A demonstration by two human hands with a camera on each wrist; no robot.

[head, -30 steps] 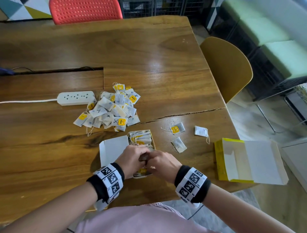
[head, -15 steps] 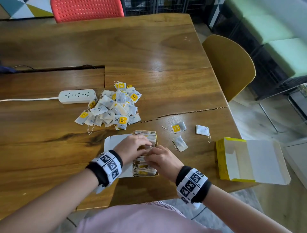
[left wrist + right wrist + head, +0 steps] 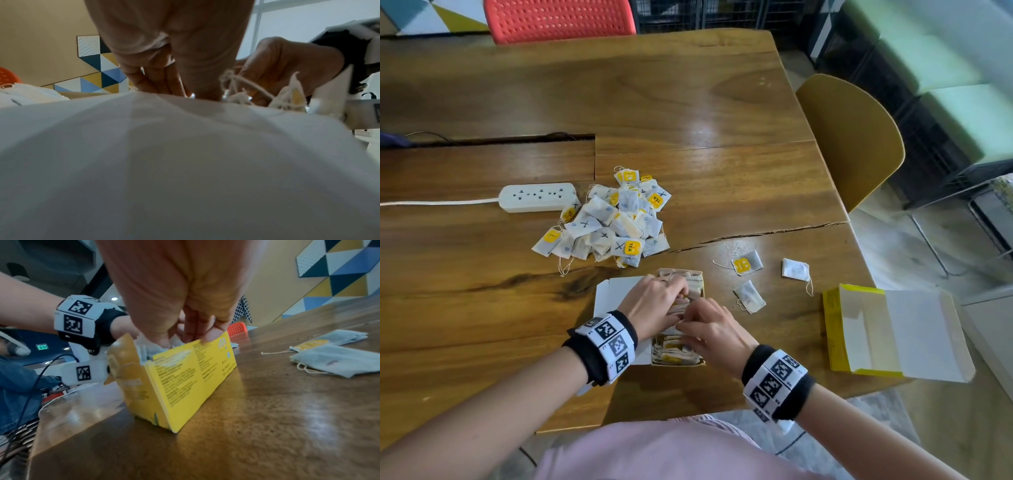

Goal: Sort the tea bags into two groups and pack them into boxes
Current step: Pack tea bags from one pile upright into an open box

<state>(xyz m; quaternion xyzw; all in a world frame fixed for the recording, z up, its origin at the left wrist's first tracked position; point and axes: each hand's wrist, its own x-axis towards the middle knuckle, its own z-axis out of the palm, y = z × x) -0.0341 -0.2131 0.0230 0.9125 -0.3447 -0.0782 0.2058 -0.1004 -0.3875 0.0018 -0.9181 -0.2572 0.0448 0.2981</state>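
Observation:
An open yellow box [image 3: 677, 362] packed with tea bags stands at the table's near edge; its yellow side [image 3: 185, 378] fills the right wrist view. My left hand [image 3: 657, 301] reaches over the white lid flap [image 3: 616, 291] and presses straight fingers [image 3: 162, 81] onto the bags at the box's far half. My right hand [image 3: 709, 325] dips its fingers [image 3: 195, 331] among the bags at the middle. A heap of unsorted tea bags [image 3: 613, 219] lies beyond the box. A second yellow box [image 3: 893, 332] lies open and empty at the right.
Three loose tea bags [image 3: 746, 263], [image 3: 795, 269], [image 3: 749, 296] lie between the two boxes. A white power strip [image 3: 539, 197] sits left of the heap. A yellow chair [image 3: 852, 137] stands off the table's right edge and a red chair [image 3: 558, 19] at the far side.
Both hands slid from the box's near end toward its far half, uncovering the bags at the near end. The heap and the loose bags have not moved.

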